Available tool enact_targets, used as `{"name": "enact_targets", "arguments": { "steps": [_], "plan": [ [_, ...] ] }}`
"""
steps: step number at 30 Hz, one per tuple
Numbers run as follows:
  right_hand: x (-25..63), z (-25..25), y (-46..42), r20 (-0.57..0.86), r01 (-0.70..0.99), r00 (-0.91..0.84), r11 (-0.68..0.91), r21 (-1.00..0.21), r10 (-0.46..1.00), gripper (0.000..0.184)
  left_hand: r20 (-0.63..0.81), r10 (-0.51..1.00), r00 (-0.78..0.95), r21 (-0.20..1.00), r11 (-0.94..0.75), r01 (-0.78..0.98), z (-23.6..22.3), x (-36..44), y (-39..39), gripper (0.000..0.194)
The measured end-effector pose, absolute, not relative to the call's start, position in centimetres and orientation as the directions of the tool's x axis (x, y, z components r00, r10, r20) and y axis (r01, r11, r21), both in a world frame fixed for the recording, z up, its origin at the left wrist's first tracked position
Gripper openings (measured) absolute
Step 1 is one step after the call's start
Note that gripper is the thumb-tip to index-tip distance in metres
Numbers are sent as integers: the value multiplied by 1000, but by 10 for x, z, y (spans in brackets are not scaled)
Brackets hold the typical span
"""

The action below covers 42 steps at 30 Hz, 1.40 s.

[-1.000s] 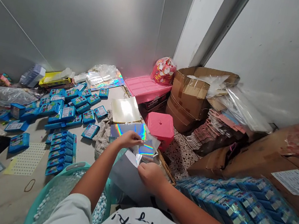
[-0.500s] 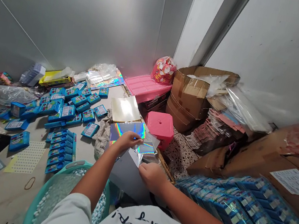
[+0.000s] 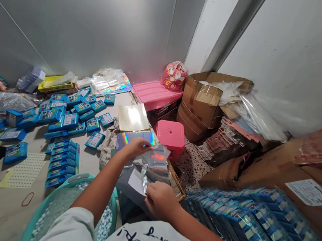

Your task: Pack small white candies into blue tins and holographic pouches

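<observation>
My left hand (image 3: 139, 148) is closed in a pinch on shiny clear plastic film (image 3: 144, 175) above a silvery rainbow-sheen sheet (image 3: 126, 140). Closer to my body, my right hand (image 3: 162, 200) grips the film's lower end with curled fingers. Between the two hands the film runs as a crumpled, narrow strip. Below it is a grey-white flat panel (image 3: 136, 183), partly covered by my hands and forearms. A pale gold sheet (image 3: 134, 118) lies just beyond the rainbow sheet. Whether the film is joined to the rainbow sheet is hard to see.
Blue packets (image 3: 69, 121) are piled on the table at left, above a teal basket (image 3: 115, 212) of small white and blue pieces. A pink stool (image 3: 171, 134) stands ahead. Cardboard boxes (image 3: 199, 106) and wrapped blue packs (image 3: 257, 225) fill the right side.
My right hand has drawn down toward my body, widening the gap from my left hand. The film between them is now a longer, twisted strip, and the panel below sits lower.
</observation>
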State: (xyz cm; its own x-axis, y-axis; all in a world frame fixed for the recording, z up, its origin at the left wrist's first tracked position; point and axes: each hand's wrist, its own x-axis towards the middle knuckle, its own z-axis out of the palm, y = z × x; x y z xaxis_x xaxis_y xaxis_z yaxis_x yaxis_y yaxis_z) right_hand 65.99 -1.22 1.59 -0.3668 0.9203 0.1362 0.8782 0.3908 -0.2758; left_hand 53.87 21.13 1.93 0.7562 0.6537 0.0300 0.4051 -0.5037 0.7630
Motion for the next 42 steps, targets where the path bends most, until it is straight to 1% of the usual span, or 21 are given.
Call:
{"name": "enact_targets", "arguments": {
  "steps": [1, 3, 5, 7, 8, 10, 12, 14, 16, 18, 22, 27, 30, 31, 33, 36, 39, 42],
  "plan": [
    [662, 22, -11, 133, 889, -292, 320, -328, 947, 14, 40, 649, 760, 756, -517, 401, 22, 539, 209, 44],
    [667, 33, -9, 98, 884, -125, 156, -442, 987, 27, 61, 633, 772, 737, -549, 393, 27, 538, 204, 46],
    [672, 41, -4, 46, 828, 22, 8, -561, 999, 41, 77, 622, 779, 719, -576, 388, 32, 537, 197, 47],
    [676, 47, 3, -5, 745, 92, -72, -663, 996, 47, 93, 615, 783, 698, -601, 390, 38, 536, 191, 45],
    [678, 49, 8, -30, 718, 103, -95, -689, 994, 47, 101, 613, 783, 685, -614, 393, 41, 536, 188, 44],
    [678, 53, 19, -90, 716, 100, -135, -685, 991, 54, 118, 609, 785, 653, -643, 401, 48, 537, 183, 41],
    [675, 56, 31, -160, 750, 96, -177, -638, 983, 57, 135, 600, 788, 614, -675, 409, 55, 538, 177, 38],
    [671, 57, 42, -225, 771, 101, -219, -598, 969, 51, 152, 590, 793, 574, -706, 415, 61, 538, 173, 35],
    [668, 56, 49, -256, 775, 112, -246, -582, 960, 46, 161, 584, 796, 540, -727, 424, 64, 537, 169, 32],
    [666, 55, 53, -248, 767, 120, -249, -591, 961, 42, 160, 583, 797, 519, -736, 434, 65, 535, 166, 31],
    [666, 47, 57, -190, 743, 114, -211, -636, 975, 31, 131, 587, 799, 511, -730, 453, 65, 530, 163, 33],
    [664, 33, 57, -166, 764, 157, -226, -604, 974, 25, 62, 631, 773, 499, -690, 524, 69, 521, 159, 27],
    [658, 24, 56, -119, 764, 146, -189, -616, 982, 21, 2, 697, 717, 481, -629, 611, 68, 514, 156, 39],
    [656, 22, 56, -105, 766, 140, -175, -619, 985, 20, -25, 715, 699, 477, -606, 637, 66, 512, 155, 41],
    [653, 18, 54, -87, 769, 136, -161, -618, 987, 19, -91, 725, 682, 477, -570, 669, 62, 508, 155, 35],
    [651, 17, 53, -84, 776, 137, -159, -611, 987, 18, -169, 696, 698, 487, -557, 673, 55, 506, 156, 21],
    [654, 18, 53, -80, 778, 138, -158, -609, 987, 18, -181, 684, 707, 489, -561, 668, 52, 505, 155, 14],
    [654, 18, 52, -68, 776, 128, -143, -614, 989, 19, -172, 690, 703, 491, -559, 668, 52, 506, 155, 15]
  ]
}}
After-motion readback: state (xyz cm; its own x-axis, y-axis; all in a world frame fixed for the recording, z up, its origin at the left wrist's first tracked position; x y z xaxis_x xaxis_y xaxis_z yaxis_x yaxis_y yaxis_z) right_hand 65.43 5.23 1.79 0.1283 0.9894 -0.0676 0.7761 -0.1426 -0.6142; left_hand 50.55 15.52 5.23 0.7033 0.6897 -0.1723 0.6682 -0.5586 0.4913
